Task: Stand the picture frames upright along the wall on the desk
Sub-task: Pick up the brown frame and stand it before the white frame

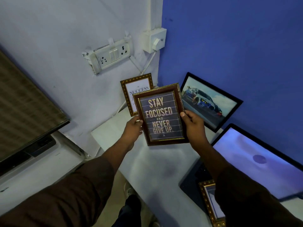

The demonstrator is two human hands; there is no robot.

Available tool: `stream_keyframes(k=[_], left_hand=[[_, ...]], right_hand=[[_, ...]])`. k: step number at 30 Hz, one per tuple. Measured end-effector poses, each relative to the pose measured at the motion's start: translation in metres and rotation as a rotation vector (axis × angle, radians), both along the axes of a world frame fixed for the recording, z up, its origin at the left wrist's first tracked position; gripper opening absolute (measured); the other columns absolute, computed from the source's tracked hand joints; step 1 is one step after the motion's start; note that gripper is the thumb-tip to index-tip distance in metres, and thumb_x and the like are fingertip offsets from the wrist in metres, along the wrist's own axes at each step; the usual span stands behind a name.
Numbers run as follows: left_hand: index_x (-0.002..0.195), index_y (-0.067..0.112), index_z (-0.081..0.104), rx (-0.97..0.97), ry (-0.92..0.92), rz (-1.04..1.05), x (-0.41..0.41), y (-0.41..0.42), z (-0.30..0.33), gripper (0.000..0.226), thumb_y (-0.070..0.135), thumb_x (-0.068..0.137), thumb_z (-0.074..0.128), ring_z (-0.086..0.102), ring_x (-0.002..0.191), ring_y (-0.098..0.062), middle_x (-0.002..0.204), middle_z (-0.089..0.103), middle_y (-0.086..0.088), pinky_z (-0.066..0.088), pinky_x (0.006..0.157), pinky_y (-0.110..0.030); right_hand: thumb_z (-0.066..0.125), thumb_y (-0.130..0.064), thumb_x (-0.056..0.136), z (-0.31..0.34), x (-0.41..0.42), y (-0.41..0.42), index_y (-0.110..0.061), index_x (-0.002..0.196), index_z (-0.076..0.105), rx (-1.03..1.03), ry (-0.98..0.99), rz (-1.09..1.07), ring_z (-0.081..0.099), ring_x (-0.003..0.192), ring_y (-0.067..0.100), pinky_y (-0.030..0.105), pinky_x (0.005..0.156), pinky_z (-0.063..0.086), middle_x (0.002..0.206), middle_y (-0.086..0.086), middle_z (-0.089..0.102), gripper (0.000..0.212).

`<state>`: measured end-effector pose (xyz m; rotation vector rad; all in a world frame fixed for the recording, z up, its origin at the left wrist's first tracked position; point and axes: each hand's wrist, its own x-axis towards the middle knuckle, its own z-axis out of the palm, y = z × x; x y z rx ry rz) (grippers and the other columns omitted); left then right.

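So far, 2 stand upright: the SUCCESS frame [136, 89] on the pale wall, the car picture [211, 102] on the blue wall. We hold the brown frame [159, 114] above the desk [157, 163], left hand [133, 128] and right hand [192, 123] pinching its sides. Remaining: this one, plus 1 gold-edged frame [208, 200] lying flat (partly hidden by our sleeve).
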<state>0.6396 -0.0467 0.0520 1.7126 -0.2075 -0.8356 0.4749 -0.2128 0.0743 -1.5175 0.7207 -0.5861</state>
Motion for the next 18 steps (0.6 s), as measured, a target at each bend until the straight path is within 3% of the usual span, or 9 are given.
stream_keyframes(k=[3,7,11,14,16,18], left_hand=[[0.133,0.022,0.06,-0.023,-0.084,-0.031,-0.005,0.009,0.01,0.031,0.023,0.107,0.043,0.06,0.121,-0.027,0.138,0.061,-0.002,0.051,0.098,-0.043],[0.131,0.021,0.064,-0.054,-0.147,-0.064,-0.014,0.021,0.02,0.031,0.02,0.107,0.043,0.064,0.117,-0.026,0.133,0.066,-0.004,0.055,0.097,-0.043],[0.114,0.03,0.069,-0.083,-0.179,-0.147,-0.029,0.028,0.031,0.028,0.018,0.106,0.044,0.068,0.106,-0.018,0.116,0.072,0.004,0.056,0.091,-0.04],[0.109,0.028,0.069,-0.085,-0.183,-0.223,-0.044,0.033,0.033,0.027,0.017,0.106,0.044,0.068,0.097,-0.012,0.102,0.073,0.009,0.055,0.084,-0.033],[0.111,0.023,0.07,-0.072,-0.177,-0.308,-0.056,0.04,0.032,0.026,0.017,0.106,0.045,0.069,0.094,-0.014,0.1,0.074,0.005,0.055,0.081,-0.031],[0.112,0.022,0.07,-0.06,-0.171,-0.372,-0.069,0.048,0.027,0.025,0.018,0.106,0.046,0.07,0.096,-0.016,0.1,0.075,0.002,0.055,0.083,-0.032]], right_hand=[[0.051,-0.03,0.104,0.004,-0.012,0.005,-0.019,0.115,0.071,0.004,0.037,-0.025,0.076,0.094,0.018,0.046,0.088,0.06,0.103,0.002,0.078,0.025],[0.053,-0.035,0.102,0.006,-0.034,0.012,-0.024,0.101,0.074,-0.16,0.159,-0.046,0.074,0.087,0.01,0.043,0.084,0.06,0.093,-0.005,0.077,0.023],[0.055,-0.038,0.101,0.008,-0.065,0.028,-0.026,0.094,0.075,-0.259,0.285,-0.084,0.072,0.087,0.015,0.043,0.082,0.06,0.088,-0.005,0.076,0.024],[0.057,-0.034,0.101,0.014,-0.093,0.047,-0.029,0.074,0.068,-0.305,0.377,-0.145,0.067,0.075,0.009,0.032,0.072,0.055,0.074,-0.01,0.07,0.029],[0.057,-0.032,0.101,0.015,-0.116,0.067,-0.024,0.072,0.067,-0.3,0.438,-0.205,0.062,0.069,0.004,0.02,0.064,0.046,0.069,-0.013,0.067,0.031],[0.057,-0.032,0.101,0.012,-0.137,0.084,-0.02,0.076,0.071,-0.277,0.477,-0.24,0.063,0.068,0.004,0.023,0.063,0.043,0.072,-0.008,0.071,0.031]])
